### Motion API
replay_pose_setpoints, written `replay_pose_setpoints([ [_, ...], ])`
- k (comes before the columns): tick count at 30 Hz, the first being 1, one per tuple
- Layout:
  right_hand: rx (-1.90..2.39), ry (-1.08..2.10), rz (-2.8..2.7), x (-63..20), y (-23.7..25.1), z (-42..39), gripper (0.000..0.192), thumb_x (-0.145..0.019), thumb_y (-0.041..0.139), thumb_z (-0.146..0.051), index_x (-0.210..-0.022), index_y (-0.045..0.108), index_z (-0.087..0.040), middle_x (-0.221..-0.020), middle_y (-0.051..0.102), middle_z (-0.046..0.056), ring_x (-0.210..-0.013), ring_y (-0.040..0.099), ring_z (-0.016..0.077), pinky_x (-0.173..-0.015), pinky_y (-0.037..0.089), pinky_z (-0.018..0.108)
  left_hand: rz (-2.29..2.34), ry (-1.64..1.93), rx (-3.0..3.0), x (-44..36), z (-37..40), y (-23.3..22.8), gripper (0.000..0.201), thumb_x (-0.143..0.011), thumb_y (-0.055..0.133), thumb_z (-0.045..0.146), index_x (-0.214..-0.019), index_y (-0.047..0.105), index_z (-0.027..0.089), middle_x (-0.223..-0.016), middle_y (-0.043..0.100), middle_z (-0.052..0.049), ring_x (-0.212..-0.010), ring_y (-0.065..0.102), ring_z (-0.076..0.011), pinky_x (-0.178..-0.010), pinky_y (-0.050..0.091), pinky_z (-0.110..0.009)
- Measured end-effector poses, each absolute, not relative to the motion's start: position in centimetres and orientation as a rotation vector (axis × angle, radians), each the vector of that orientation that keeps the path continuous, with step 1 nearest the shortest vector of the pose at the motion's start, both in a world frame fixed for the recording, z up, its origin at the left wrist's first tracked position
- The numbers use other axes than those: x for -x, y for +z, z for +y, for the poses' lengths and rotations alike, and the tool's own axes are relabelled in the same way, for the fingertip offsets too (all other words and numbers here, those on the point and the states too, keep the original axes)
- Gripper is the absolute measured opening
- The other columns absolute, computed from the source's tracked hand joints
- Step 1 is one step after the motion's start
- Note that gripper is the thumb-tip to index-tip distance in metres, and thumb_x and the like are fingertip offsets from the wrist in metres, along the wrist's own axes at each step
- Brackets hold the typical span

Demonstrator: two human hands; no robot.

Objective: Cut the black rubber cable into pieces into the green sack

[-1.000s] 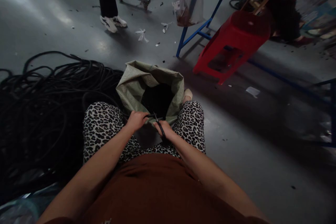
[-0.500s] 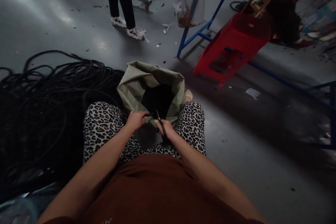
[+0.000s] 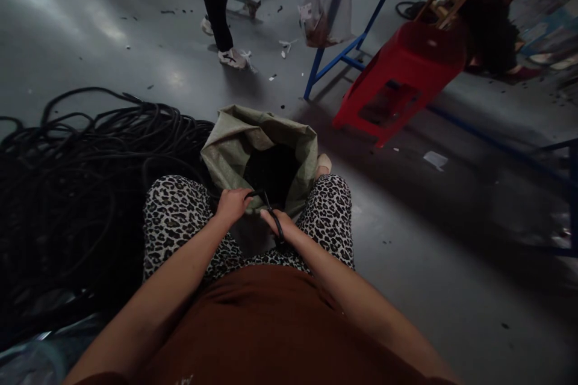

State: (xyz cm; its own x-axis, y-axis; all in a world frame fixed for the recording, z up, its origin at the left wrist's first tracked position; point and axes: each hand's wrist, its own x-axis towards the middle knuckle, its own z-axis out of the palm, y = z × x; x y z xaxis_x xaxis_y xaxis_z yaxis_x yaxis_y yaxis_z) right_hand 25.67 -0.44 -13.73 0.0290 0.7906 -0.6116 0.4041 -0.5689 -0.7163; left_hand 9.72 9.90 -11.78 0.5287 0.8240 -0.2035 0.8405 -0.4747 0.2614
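Observation:
My left hand [image 3: 232, 204] is closed on a black rubber strip [image 3: 255, 193], whose end sticks out over the near rim of a sack. In my right hand [image 3: 280, 224] is a pair of scissors [image 3: 277, 225] with black handles; the blades meet the strip near its end. The greenish woven sack [image 3: 221, 159] stands open between my knees, its rim folded and crumpled. Dark material [image 3: 273, 171] lies inside it, too dim to make out singly. To the left a big heap of long black strips [image 3: 112, 138] spreads over the floor beside my leg.
A red plastic stool [image 3: 401, 81] stands ahead to the right, near a blue metal frame [image 3: 334, 66] with a clear bag [image 3: 327, 12] hanging by it. One person's legs [image 3: 217, 0] are at the top; another person [image 3: 490, 30] is beyond the stool. Scraps litter the grey floor.
The scissors have tilted and their blades now lie at the strip's end. My right hand has shifted slightly; the left stays nearly in place. The person ahead has taken a step.

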Motion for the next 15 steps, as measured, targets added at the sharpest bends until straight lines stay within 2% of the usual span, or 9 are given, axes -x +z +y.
replay_pose_setpoints([
  [4, 1.943, 1.616, -1.246, -25.4, -13.9, -0.3, 0.058, -0.084, 0.040, -0.065, -0.098, 0.065, -0.014, -0.072, 0.066, 0.006, -0.060, 0.063, 0.0160, -0.056, 0.047, 0.022, 1.336, -0.090, -2.441, -9.7, 9.9, -11.8, 0.031, -0.084, 0.050, 0.032, -0.111, 0.062, 0.023, -0.105, 0.068, -0.006, -0.098, 0.061, -0.0220, -0.084, 0.039, -0.032],
  [11, 1.954, 1.543, -1.437, -25.2, -14.0, 0.4, 0.059, -0.086, 0.038, -0.062, -0.098, 0.069, -0.013, -0.094, 0.068, 0.012, -0.092, 0.063, 0.0242, -0.073, 0.046, 0.025, 1.236, -0.121, -2.464, -9.8, 9.7, -11.8, 0.027, -0.085, 0.049, 0.031, -0.107, 0.064, 0.023, -0.102, 0.069, -0.006, -0.096, 0.061, -0.0220, -0.083, 0.040, -0.032],
  [15, 1.966, 1.535, -1.443, -25.1, -14.2, 0.6, 0.058, -0.087, 0.039, -0.060, -0.101, 0.069, -0.013, -0.099, 0.068, 0.012, -0.097, 0.062, 0.0256, -0.076, 0.046, 0.026, 1.196, -0.126, -2.433, -9.9, 9.6, -11.7, 0.028, -0.084, 0.050, 0.029, -0.108, 0.064, 0.024, -0.103, 0.069, -0.005, -0.097, 0.061, -0.0205, -0.084, 0.040, -0.031],
])
